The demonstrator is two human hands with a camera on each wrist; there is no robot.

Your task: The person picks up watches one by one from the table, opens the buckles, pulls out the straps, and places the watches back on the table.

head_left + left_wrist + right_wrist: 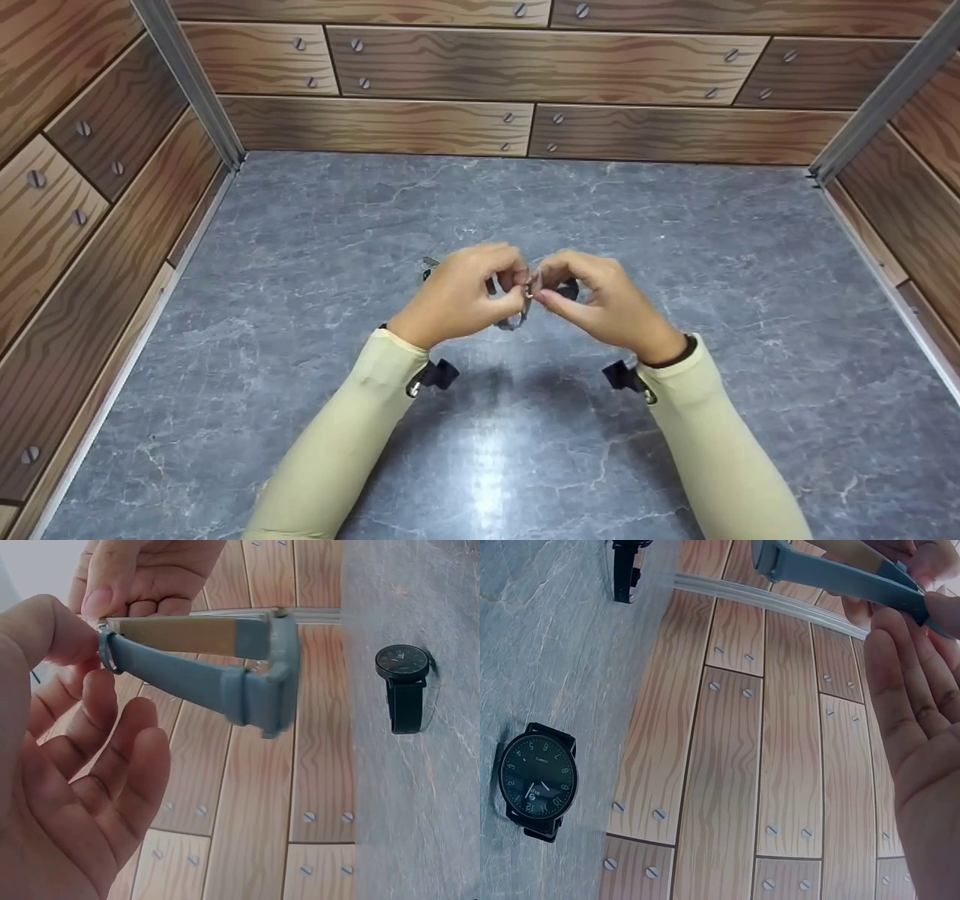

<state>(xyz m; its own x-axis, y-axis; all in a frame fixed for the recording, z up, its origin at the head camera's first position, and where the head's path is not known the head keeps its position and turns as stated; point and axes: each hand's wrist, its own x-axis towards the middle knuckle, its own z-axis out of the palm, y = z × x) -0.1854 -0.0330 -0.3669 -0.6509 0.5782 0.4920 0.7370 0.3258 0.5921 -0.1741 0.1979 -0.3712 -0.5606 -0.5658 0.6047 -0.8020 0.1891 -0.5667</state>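
- Hanging between both hands above the tabletop (337,225), the grey-blue watch (199,680) has its strap (847,579) bent into a long loop, with the case (285,682) at the lower end.
- It is probably light, most of the weight sitting in the case; the strap looks like leather, bendable yet stiff enough to keep its curve, and likely not slippery.
- The dial is turned out of sight; it would be the part to spare from knocks. The strap ends look the best place to take hold, with fingertips only.
- The left hand (469,291) pinches a strap end narrowly between thumb and forefinger; its other fingers (142,757) curl loosely, apart from the strap.
- The right hand (604,300) also pinches narrowly, its thumb just beside the left fingertips.
- On the tabletop lie a black watch (538,776) and a second dark watch (626,570), neither held.
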